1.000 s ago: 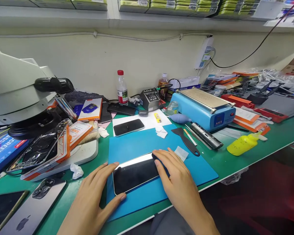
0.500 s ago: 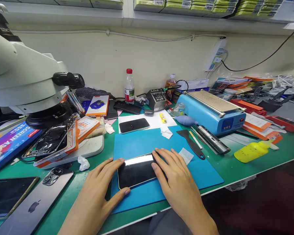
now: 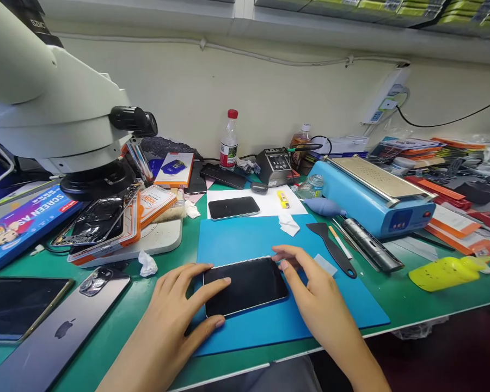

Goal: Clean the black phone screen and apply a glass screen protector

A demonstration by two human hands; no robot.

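Observation:
A smartphone (image 3: 249, 288) with a dark screen lies face up on the blue mat (image 3: 237, 239). My left hand (image 3: 179, 310) spans its left end, thumb by the near edge, one finger over the screen and others at the far edge. At the far right corner is my right hand (image 3: 310, 283), its fingers bent and apart with nothing visible in them; whether a fingertip touches the phone is unclear. Farther back, another dark phone (image 3: 233, 207) rests on white paper (image 3: 265, 204). A black spatula (image 3: 332, 250) and crumpled tissue (image 3: 288, 224) lie on the mat's far side.
A microscope (image 3: 81, 120) overhangs the left side, above stacked boxes and phone parts. Two phones, one a purple-grey phone (image 3: 65, 326), lie at left. On the right stand a blue heating plate machine (image 3: 375, 201), a blue air blower (image 3: 322, 206) and a yellow bottle (image 3: 445, 273).
My right hand has drawn back from the phone's screen to its right corner. A finger of my left hand has moved onto the screen. The camera view has shifted slightly left.

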